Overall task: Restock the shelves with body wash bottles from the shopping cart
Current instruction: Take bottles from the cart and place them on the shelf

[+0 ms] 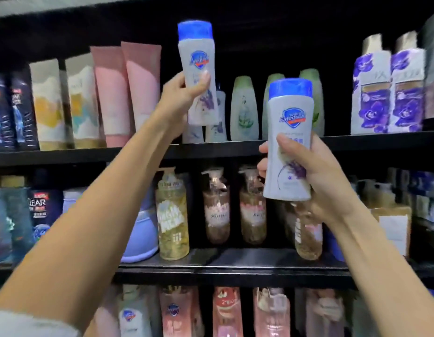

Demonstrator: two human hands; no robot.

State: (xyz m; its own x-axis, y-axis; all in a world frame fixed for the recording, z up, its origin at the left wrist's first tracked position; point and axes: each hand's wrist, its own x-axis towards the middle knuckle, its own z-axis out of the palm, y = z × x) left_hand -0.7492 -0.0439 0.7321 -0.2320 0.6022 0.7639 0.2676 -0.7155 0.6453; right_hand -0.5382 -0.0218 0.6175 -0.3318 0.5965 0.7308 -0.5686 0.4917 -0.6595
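Before the black store shelf [235, 147], the left hand [184, 93] grips a white blue-capped plastic body wash bottle [199, 71], upright, with its fingers [206, 80] wrapped round it. Its slot among matching bottles lies toward 6 o'clock. The right hand [315, 181] holds a second such bottle [289, 139], nearer the viewer.

The left hand [180, 92] hides the raised bottle's [199, 69] lower left side; its label print is blurred.
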